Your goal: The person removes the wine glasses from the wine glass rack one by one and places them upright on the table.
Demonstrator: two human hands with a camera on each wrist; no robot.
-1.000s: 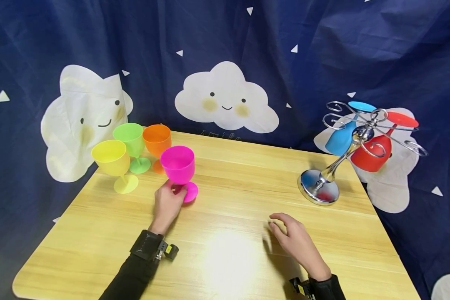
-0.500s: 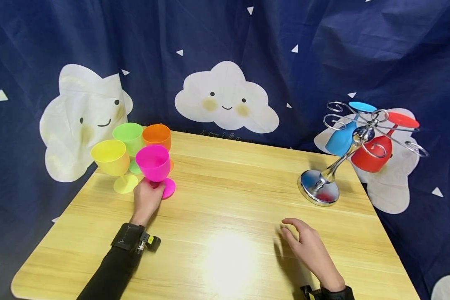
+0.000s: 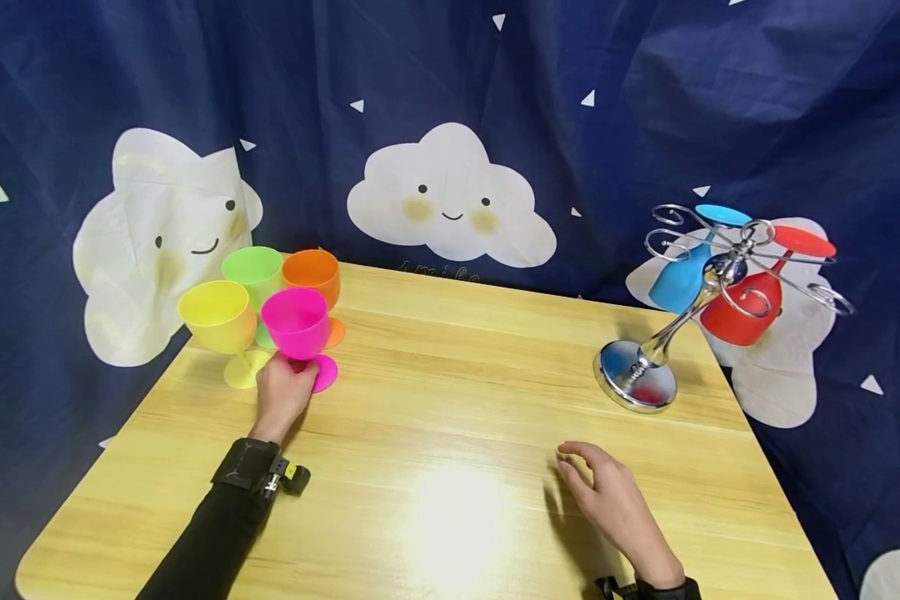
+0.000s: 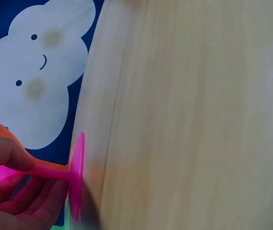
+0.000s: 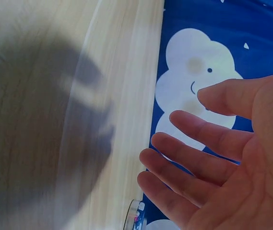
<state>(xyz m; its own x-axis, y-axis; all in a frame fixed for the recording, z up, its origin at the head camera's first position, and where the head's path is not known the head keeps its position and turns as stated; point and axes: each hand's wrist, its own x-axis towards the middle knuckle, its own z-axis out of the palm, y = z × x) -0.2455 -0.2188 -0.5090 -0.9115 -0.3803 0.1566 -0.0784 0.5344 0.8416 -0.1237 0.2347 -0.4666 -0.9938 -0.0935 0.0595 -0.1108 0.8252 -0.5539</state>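
My left hand (image 3: 281, 398) pinches the stem of a pink goblet (image 3: 296, 321), thumb on one side and fingers on the other, as the left wrist view shows. The goblet is upright, its foot low over the table. Close around it stand a yellow goblet (image 3: 217, 317), a green goblet (image 3: 253, 271) and an orange goblet (image 3: 312, 277), the green one partly hidden behind the pink. Over the table's right half hovers my right hand (image 3: 621, 508); in the right wrist view its fingers (image 5: 194, 139) are relaxed and hold nothing.
A chrome goblet rack (image 3: 671, 333) with curled wire arms stands at the right. A blue goblet (image 3: 678, 279) and a red goblet (image 3: 742, 310) hang upside down from it. Behind the wooden table (image 3: 450, 367) hangs a dark blue curtain (image 3: 450, 67) with cloud prints.
My left hand has carried the pink goblet leftward to beside the yellow, green and orange goblets. My right hand has shifted slightly right and toward the near edge.
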